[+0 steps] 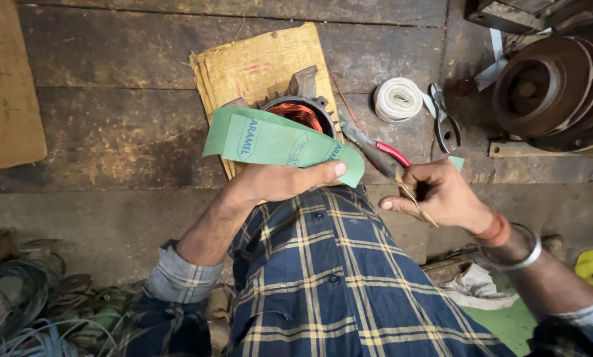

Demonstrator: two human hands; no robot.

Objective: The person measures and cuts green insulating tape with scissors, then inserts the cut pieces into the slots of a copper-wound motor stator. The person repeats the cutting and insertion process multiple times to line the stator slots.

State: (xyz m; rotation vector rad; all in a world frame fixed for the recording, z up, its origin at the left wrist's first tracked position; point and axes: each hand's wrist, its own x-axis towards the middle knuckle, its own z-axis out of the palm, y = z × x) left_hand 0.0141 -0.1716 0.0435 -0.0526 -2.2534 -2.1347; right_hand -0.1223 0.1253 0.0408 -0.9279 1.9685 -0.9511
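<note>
- The left hand [286, 180] pinches a sheet of green paper [280, 140] along its lower edge, thumb on top and fingers closed underneath.
- The green paper is a long, slightly curled strip held flat above the lap, and it covers the near part of a motor housing [301, 109].
- The motor housing sits on a piece of burlap sacking [257, 66] spread on the dark wooden floor [111, 132]; copper windings show inside its round opening.
- The right hand [438, 195] is closed around a thin, pale stick [416, 203], gripped between thumb and fingers, with the stick's end poking out below the hand.
- A metal bangle and an orange thread band sit on the right wrist.
- Just beyond the right hand lie pliers with red handles [379, 151], touching the edge of the sacking.
- A roll of white tape [397, 99] rests on the floor to the right of the motor housing, and a pair of scissors [445, 122] lies just beside it.
- A rusty round metal part [554, 86] stands at the upper right, well apart from both hands.
- The person wears a blue checked shirt [336, 277] with yellow lines, seen from above.
- A tangle of wire [25, 337] lies at the lower left, near the left elbow.
</note>
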